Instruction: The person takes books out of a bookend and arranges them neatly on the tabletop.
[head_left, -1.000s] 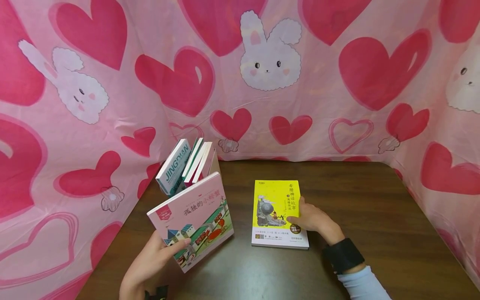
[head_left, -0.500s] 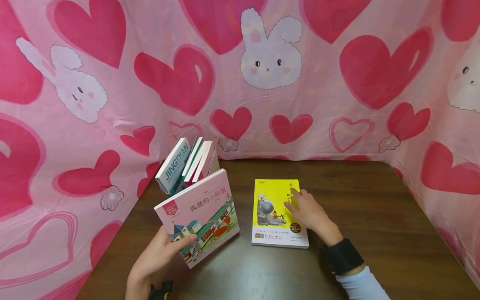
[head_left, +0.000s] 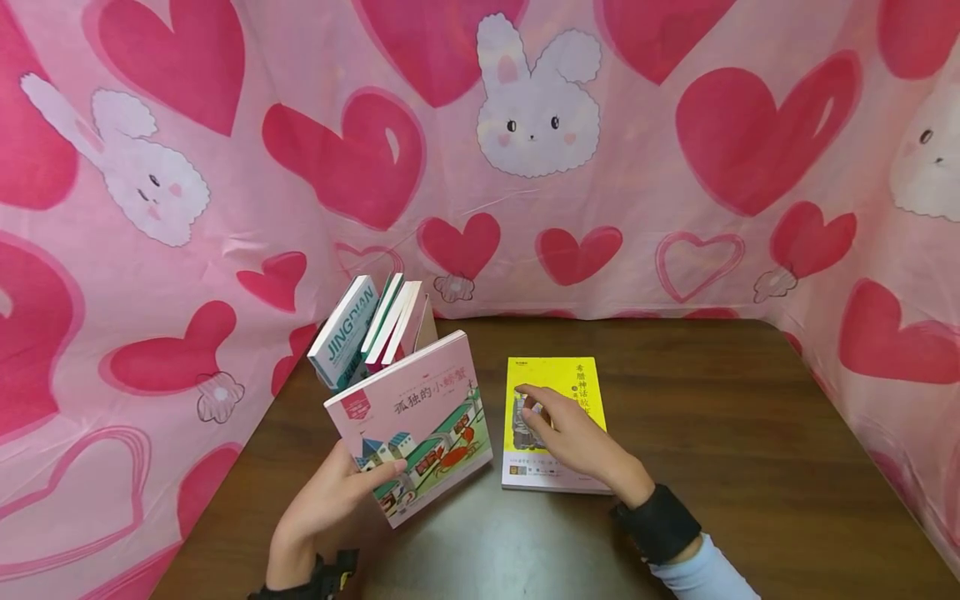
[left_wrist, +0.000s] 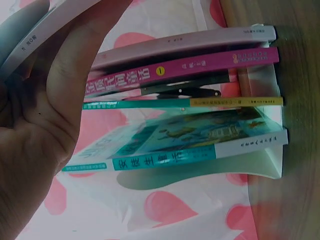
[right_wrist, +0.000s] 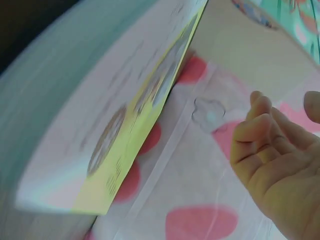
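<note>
My left hand [head_left: 322, 504] grips a pink picture book [head_left: 431, 383] with a crab and houses on its cover. The thumb lies across the front, and the other fingers are hidden behind. The book is tilted and held up off the table. A yellow-and-white book [head_left: 551, 375] lies flat on the table, cover up. Over its lower part hovers my right hand [head_left: 588, 446], fingers loosely bent and holding nothing. In the right wrist view that hand [right_wrist: 280, 165] shows apart from the yellow book [right_wrist: 150, 107].
Behind the pink book, several upright books stand in a rack [left_wrist: 267, 167], including a teal one [head_left: 347, 333] and a magenta one [left_wrist: 190, 67]. The brown wooden table [head_left: 750, 417] extends to the right. A pink heart-patterned cloth [head_left: 637, 192] surrounds it.
My left hand has carried the pink book slightly right and up. My right hand has left the yellow book's right edge and moved left above its cover.
</note>
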